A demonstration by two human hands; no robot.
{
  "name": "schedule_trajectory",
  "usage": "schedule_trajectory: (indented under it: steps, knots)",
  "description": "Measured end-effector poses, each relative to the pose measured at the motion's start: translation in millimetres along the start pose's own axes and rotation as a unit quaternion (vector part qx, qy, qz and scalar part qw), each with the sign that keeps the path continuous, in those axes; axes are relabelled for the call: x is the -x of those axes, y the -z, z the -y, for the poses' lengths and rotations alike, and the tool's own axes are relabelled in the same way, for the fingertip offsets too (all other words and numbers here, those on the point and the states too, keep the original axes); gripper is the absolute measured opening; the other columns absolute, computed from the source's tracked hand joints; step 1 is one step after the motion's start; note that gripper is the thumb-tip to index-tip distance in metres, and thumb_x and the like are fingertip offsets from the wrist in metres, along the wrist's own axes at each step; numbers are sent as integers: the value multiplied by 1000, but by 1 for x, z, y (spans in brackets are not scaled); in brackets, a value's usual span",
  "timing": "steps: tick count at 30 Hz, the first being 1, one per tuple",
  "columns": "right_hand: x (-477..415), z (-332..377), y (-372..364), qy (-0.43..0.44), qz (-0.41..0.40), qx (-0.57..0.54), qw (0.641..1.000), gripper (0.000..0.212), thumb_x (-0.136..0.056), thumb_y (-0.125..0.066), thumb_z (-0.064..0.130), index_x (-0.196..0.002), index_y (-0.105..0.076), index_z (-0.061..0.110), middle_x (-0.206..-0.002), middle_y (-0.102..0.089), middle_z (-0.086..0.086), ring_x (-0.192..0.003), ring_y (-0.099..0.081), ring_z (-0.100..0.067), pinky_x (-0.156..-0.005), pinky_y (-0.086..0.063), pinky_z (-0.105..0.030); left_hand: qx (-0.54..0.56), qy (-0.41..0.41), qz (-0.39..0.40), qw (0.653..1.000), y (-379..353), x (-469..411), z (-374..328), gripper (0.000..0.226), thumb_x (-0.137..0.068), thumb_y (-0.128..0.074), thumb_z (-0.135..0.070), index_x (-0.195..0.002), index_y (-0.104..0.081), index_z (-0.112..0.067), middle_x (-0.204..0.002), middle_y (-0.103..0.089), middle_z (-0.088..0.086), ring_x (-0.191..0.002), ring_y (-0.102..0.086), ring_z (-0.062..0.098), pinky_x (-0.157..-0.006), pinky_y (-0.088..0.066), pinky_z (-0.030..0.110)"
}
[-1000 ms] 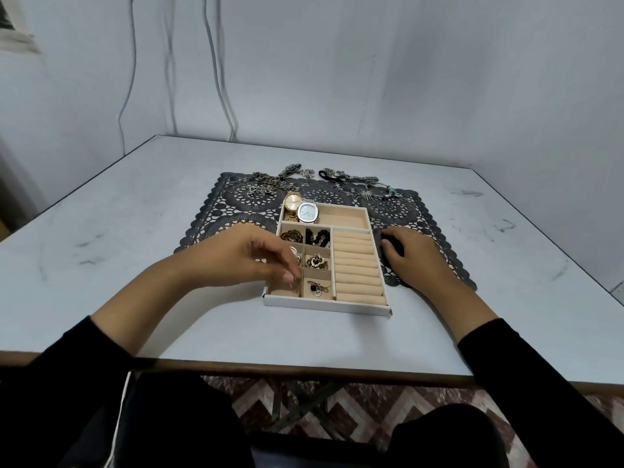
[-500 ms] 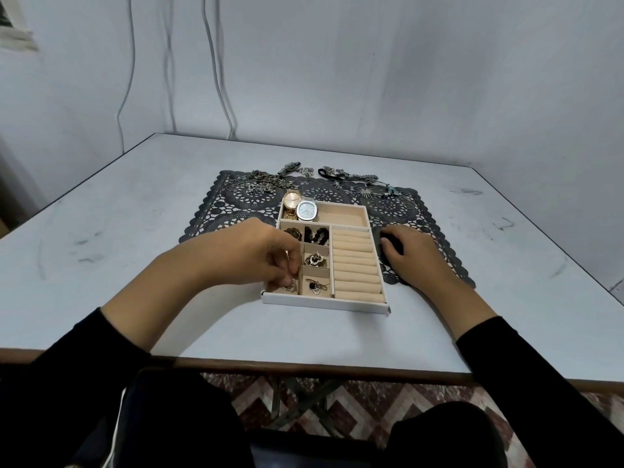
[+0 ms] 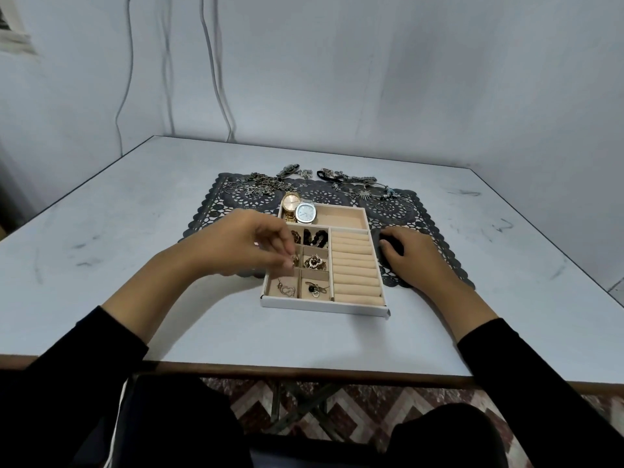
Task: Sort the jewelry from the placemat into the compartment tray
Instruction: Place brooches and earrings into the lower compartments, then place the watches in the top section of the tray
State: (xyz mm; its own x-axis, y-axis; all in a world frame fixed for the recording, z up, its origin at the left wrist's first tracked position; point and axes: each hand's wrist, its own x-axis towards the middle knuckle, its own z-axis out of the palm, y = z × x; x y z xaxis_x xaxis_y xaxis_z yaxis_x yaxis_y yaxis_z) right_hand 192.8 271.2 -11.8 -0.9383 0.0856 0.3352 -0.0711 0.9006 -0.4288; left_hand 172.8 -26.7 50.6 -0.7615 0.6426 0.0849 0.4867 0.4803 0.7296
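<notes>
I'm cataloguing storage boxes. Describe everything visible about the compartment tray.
The tray is a shallow rectangle with white outer walls and beige, velvety-looking lining. It has a long far compartment holding two watches, six small cells on the left holding jewelry, and empty padded ring rolls on the right. It lies flat, near end on the table, far end on the dark placemat. The left hand hovers over the left cells; the right hand rests beside its right wall.

Black long sleeves (image 3: 77, 359), cuffs mid-forearm; left hand (image 3: 243, 244), right hand (image 3: 417, 256) bare; dark trousers (image 3: 175, 427), white side stripe (image 3: 115, 430).
</notes>
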Motion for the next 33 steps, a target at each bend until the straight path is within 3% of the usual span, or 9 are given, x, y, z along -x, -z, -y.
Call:
schedule_trajectory:
  steps: [2,5,9,13,16,25,33]
  knots:
    - [-2,0,0,2,1,1,1000,26,-94,-53,17,-116,-64,10,-112,-66,-7,-106,-58,-22,-86,-39,-24,14,-17,-57,998,3,-7,8,14,-77,-81,-13,-88,-72,-16,-81,-75,-5,-76,-70,3,-69,-51,13]
    - [-10,-3,2,1,-13,-1,1000,24,-94,-54,18,-114,-65,10,-109,-67,-5,-104,-58,-19,-83,-37,-20,9,-32,-126,991,9,-24,29,12,-82,-77,-23,-92,-71,-24,-89,-73,-8,-90,-69,6,-85,-52,23]
    - [-29,-8,4,-3,-25,6,1000,28,-94,-55,19,-119,-63,9,-112,-66,-6,-105,-59,-19,-80,-32,-15,-69,-4,-175,982,16,-53,57,16,-94,-64,-26,-109,-67,-27,-114,-68,-13,-110,-61,6,-96,-44,29]
    - [-50,-12,0,-2,-27,12,1000,33,-95,-54,20,-126,-59,9,-120,-63,-7,-110,-56,-21,-84,-32,-17,-208,34,-130,969,22,-83,86,35,-99,-52,-30,-134,-54,-22,-146,-48,1,-130,-48,20,-107,-36,36]
    - [-69,-16,-6,10,-17,16,1000,35,-95,-53,21,-127,-58,10,-125,-62,-6,-115,-55,-20,-94,-36,-23,-248,50,-106,962,26,-101,99,45,-100,-48,-36,-144,-45,-26,-159,-30,2,-145,-30,23,-118,-27,43]
    - [-137,-24,-30,17,-9,4,1000,33,-95,-53,24,-125,-59,11,-125,-62,-6,-116,-56,-21,-99,-39,-28,-331,43,-78,940,37,-159,124,61,-101,-33,-50,-156,-17,-27,-164,-12,1,-151,-9,20,-123,-8,37]
    - [-185,-36,-41,-4,-12,-28,1000,33,-94,-54,24,-124,-61,11,-123,-63,-7,-113,-58,-23,-102,-43,-37,-321,70,-46,943,48,-200,135,61,-100,-34,-53,-155,-18,-31,-163,-19,-3,-150,-15,17,-119,-18,36]
